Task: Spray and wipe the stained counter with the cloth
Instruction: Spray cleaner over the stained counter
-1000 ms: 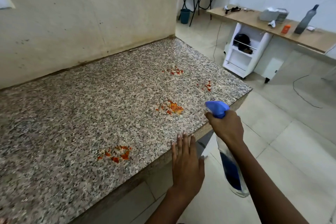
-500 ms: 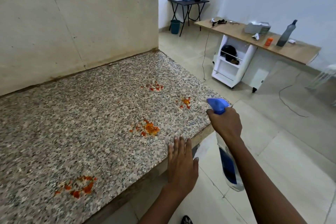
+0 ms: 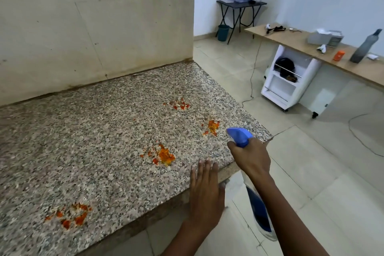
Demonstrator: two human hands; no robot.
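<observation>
A speckled granite counter (image 3: 99, 135) carries several orange-red stain patches: one near the front edge (image 3: 163, 155), one by the right corner (image 3: 212, 127), one further back (image 3: 179, 104) and one at the front left (image 3: 70, 215). My right hand (image 3: 250, 157) grips a clear spray bottle (image 3: 260, 212) of blue liquid. Its blue nozzle head (image 3: 239, 135) points left over the counter's right corner. My left hand (image 3: 204, 191) lies flat, fingers straight, with the fingertips on the counter's front edge. No cloth is in view.
A beige tiled wall (image 3: 93, 27) backs the counter. Tiled floor lies to the right. There, a long wooden desk (image 3: 307, 48) holds a grey bottle (image 3: 364, 47) and small items, over a white cabinet (image 3: 286, 81). A black folding table (image 3: 241, 9) and bin (image 3: 223, 32) stand beyond.
The view has swung to the right, so the stains have slid left in the frame. The spray nozzle now sits closer over the counter's right corner. My left hand stays at the front edge.
</observation>
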